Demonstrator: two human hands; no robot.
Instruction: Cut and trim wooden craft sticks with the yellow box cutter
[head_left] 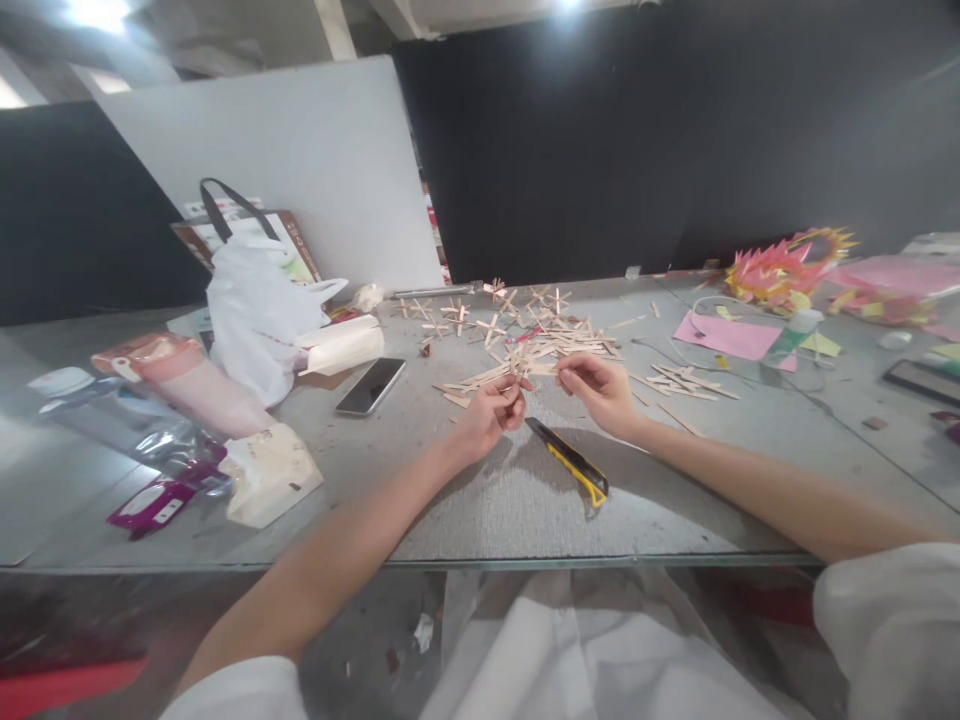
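My left hand [491,410] and my right hand [596,388] are raised just above the grey table [480,500], both closed in a pinch on a thin wooden stick [538,370] that spans between them. Right behind the hands lies a loose pile of wooden sticks [547,345]. Several small stick crosses [491,328] are spread further back. A yellow and black utility knife [574,462] lies on the table just below my hands.
A black phone [370,386] lies left of the hands. Further left are a white plastic bag [255,315], a tote bag [247,225], bottles [127,420] and a tissue pack [270,475]. Pink paper [727,335] and a colourful paper craft [784,268] sit at right.
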